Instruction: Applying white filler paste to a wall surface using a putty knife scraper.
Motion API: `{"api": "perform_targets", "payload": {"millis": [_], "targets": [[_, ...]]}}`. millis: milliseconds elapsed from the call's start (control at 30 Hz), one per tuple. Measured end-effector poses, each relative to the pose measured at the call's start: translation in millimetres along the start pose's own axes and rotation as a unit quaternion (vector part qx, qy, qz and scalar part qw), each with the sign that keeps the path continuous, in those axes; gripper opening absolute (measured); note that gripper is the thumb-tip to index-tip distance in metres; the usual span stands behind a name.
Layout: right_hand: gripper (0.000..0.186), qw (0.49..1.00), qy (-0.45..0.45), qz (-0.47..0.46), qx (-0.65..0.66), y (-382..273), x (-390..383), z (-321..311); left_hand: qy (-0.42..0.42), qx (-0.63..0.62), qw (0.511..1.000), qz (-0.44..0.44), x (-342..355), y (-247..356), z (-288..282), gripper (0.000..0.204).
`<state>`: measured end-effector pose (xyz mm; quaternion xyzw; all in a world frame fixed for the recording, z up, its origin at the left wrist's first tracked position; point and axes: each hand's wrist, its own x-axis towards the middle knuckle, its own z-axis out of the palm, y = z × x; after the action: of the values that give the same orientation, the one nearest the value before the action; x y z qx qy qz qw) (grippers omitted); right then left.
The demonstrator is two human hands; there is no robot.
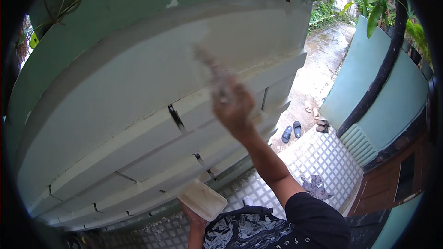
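Raised in front of a pale wall (138, 60), my right hand (234, 106) is closed around the handle of what looks like a paintbrush (207, 62). Motion blurs the brush, and its tip points up and left at the wall; whether it touches cannot be told. Down by my body, my left hand (194, 217) grips the side of a rectangular whitish tub (203, 197), whose inside is smeared with pale residue. Beige damp-looking patches (249, 27) show on the upper right of the wall.
Stepped ledges (184, 115) with dark slots cross the lower wall. Blue slippers (291, 132) and other footwear lie to the right, near a crumpled cloth (316, 187) on the checkered floor (307, 157). A dark pole (385, 69) leans by a light-green wall (401, 87).
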<state>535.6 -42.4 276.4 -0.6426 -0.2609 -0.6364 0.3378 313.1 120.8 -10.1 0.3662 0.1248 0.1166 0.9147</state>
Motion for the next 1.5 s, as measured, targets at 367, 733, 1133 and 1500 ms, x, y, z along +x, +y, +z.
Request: {"api": "perform_targets", "payload": {"millis": [367,733,1133,1500], "targets": [[0.043,0.996,-0.075,-0.048,0.009,-48.9,-11.1,28.5,-0.01,0.013,1.0,0.013,-9.5,14.5,22.4,0.075],[0.041,0.992,-0.012,0.072,-0.103,-5.0,36.0,19.8,0.018,-0.075,0.997,-0.019,-3.3,-10.0,-25.2,0.075],[0.037,0.989,0.095,0.098,0.051,2.8,43.8,-5.8,0.008,-0.077,0.997,-0.024,-6.0,5.5,-10.1,0.074],[0.033,0.991,-0.038,-0.113,-0.057,-70.9,46.0,55.2,-0.004,0.005,1.0,0.019,-7.0,-0.5,-20.4,0.071]]}}
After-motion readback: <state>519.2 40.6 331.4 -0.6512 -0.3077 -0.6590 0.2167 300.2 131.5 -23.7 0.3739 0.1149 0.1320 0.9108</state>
